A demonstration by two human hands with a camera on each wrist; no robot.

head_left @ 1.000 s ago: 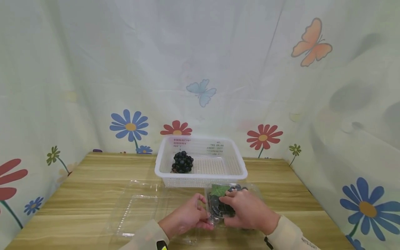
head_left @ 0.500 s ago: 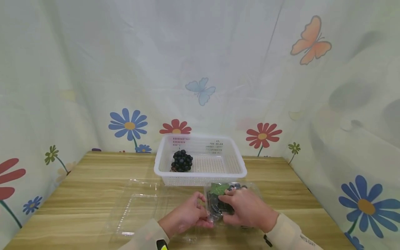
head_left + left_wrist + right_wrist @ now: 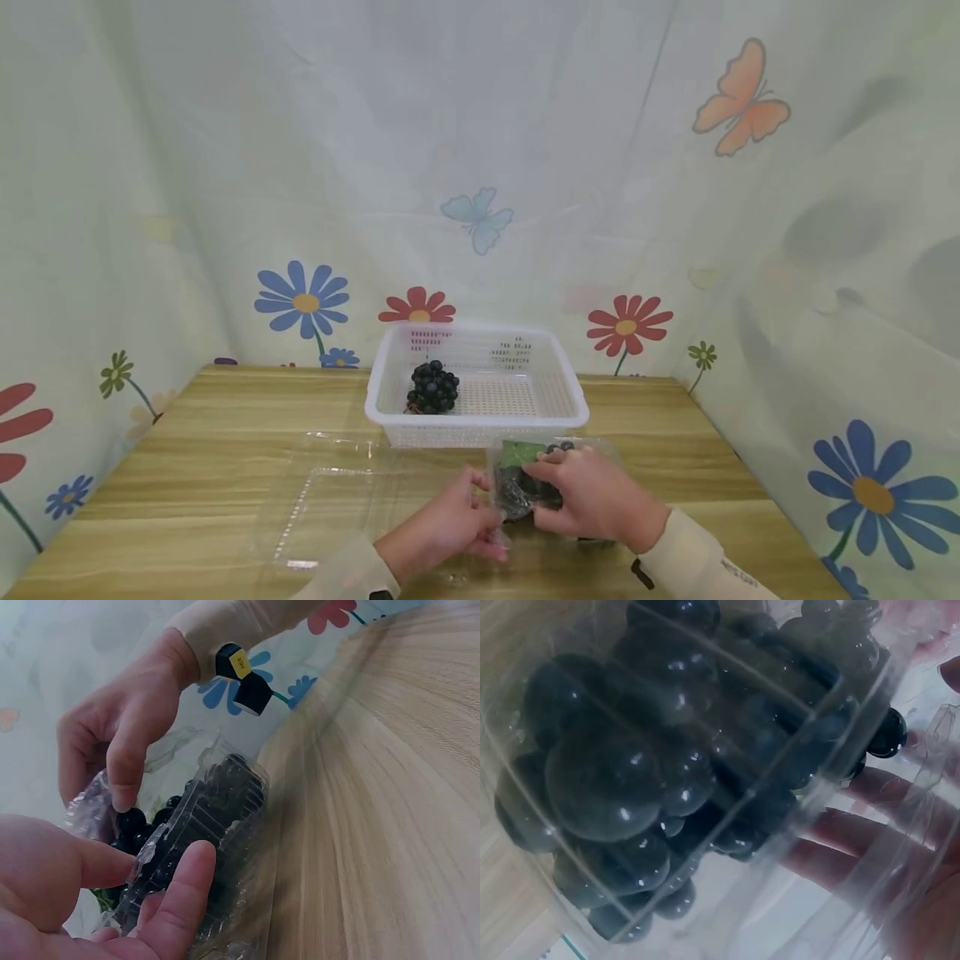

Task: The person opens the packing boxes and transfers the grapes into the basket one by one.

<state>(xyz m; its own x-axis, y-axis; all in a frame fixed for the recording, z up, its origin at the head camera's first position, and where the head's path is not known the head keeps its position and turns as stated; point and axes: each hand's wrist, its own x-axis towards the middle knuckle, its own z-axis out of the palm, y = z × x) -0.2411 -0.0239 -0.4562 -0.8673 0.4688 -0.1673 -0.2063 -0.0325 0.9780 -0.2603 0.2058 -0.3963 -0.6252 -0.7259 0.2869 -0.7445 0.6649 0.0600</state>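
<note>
Head view: pale cloth backdrop [image 3: 360, 167], printed with butterflies and with blue, red and green flowers, enclosing a wood-grain table [image 3: 187, 475]. At the table's middle, one white slotted basket [image 3: 480, 421], a dark grape bunch [image 3: 433, 388] in its left part. Before the basket, slightly right, one clear container [image 3: 492, 460] of dark grapes [image 3: 517, 490] with a green leaf [image 3: 521, 453]. To its left, one clear empty case [image 3: 326, 517] flat on the wood.

Left wrist view: left hand [image 3: 453, 523], thumb and fingers pinching the container's ribbed side; right hand [image 3: 600, 502] above the grapes, thumb touching one; whether it pinches cannot be told. Bare wood grain at right, flowered cloth behind.

Right wrist view: grapes close behind ribbed plastic, fingers beyond, pale wood at the left edge.
</note>
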